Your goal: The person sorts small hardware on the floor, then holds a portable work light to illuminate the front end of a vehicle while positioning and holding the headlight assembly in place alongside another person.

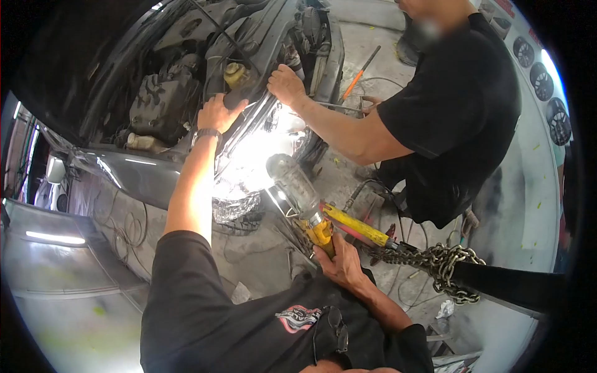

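Observation:
My left hand, a dark band on its wrist, rests on the front edge of the open engine bay, thumb spread from the fingers. Lower down, my right hand is wrapped round the yellow handle of a caged work lamp. The lamp shines brightly on the car's exposed front corner, and glare hides detail there. Wrapped tyre shows below the glare. Just right of my left hand, a co-worker's closed hand is at the same bodywork edge.
The co-worker in black is close on the right. A yellow hydraulic ram and heavy chain run to a dark beam. Hoses and an orange-handled bar are nearby. A grey car panel stands at left.

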Motion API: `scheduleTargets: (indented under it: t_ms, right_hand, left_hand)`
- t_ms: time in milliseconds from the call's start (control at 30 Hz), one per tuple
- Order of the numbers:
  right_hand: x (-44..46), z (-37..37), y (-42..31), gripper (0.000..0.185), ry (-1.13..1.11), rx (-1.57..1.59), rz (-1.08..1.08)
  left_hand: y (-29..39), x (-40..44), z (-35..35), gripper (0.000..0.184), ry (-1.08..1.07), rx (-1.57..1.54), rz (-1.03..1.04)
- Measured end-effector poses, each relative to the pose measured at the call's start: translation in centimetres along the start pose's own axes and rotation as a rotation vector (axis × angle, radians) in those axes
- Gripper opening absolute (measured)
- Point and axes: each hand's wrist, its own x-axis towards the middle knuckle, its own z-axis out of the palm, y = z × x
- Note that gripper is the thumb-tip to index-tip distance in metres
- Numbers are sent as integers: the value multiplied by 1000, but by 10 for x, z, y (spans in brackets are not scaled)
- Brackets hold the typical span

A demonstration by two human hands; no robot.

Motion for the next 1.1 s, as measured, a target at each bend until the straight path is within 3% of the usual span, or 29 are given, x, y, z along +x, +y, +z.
scheduleTargets:
  t_ms: [133, 233, 933, 1100]
  right_hand:
    - [0, 4, 5, 35, 15, -9, -18]
    - [-1, 5, 7, 41, -40, -24, 92]
    - [2, 5, -4, 34, -71, -16, 159]
    - [1, 10, 4, 33, -8, -34, 19]
  left_hand:
    - [1, 0, 0, 89, -2, -18, -29]
    - [0, -1, -3, 95, -22, 3, -30]
    - [-2, 0, 2, 94, 13, -9, -36]
    - [-4, 1, 5, 94, 24, -3, -33]
